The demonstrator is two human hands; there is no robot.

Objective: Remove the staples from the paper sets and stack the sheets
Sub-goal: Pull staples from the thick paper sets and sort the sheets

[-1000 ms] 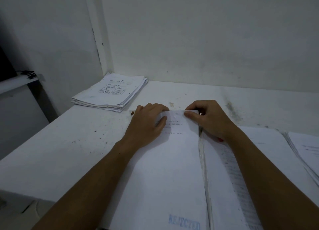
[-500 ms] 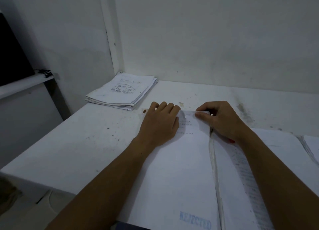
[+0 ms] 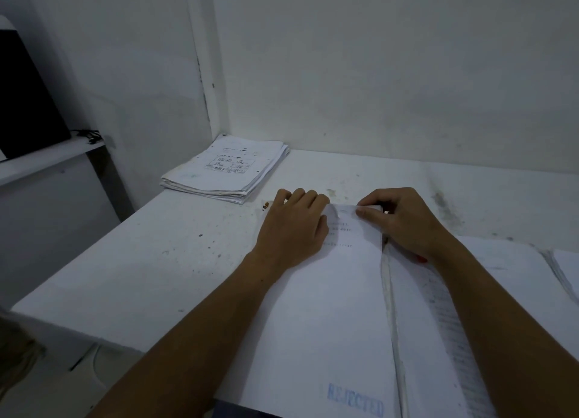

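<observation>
On the white table (image 3: pixel 131 261), close to the person, lies a paper set (image 3: pixel 329 308) with a blue "REJECTED" stamp (image 3: pixel 355 400) at its near edge and a few short lines of faint print near its far end. Both hands work at that far end. The left hand (image 3: pixel 293 229) rests palm down on the far left part of the top sheet, its fingers bent at the knuckles and pressing the paper flat against the table; it grasps nothing that can be seen. The right hand (image 3: pixel 404 221) sits at the far right corner of the same sheet, fingers curled, with thumb and forefinger pinching the corner, which is lifted slightly off the pages beneath. Whether a staple is there cannot be told. A small red thing (image 3: pixel 421 258) shows under the heel of the right hand, too hidden to identify.

Just right of the set, touching its edge, lies another spread of printed sheets (image 3: pixel 438 323) under the right forearm, and more paper (image 3: pixel 567 270) lies at the far right edge of view. At the far left corner of the table, against the wall (image 3: pixel 376 72), sits a stack of sheets (image 3: pixel 228 170) with a printed diagram on top, well apart from the hands. A small brown speck (image 3: pixel 266 205) lies on the table beside the left hand's fingers.
</observation>
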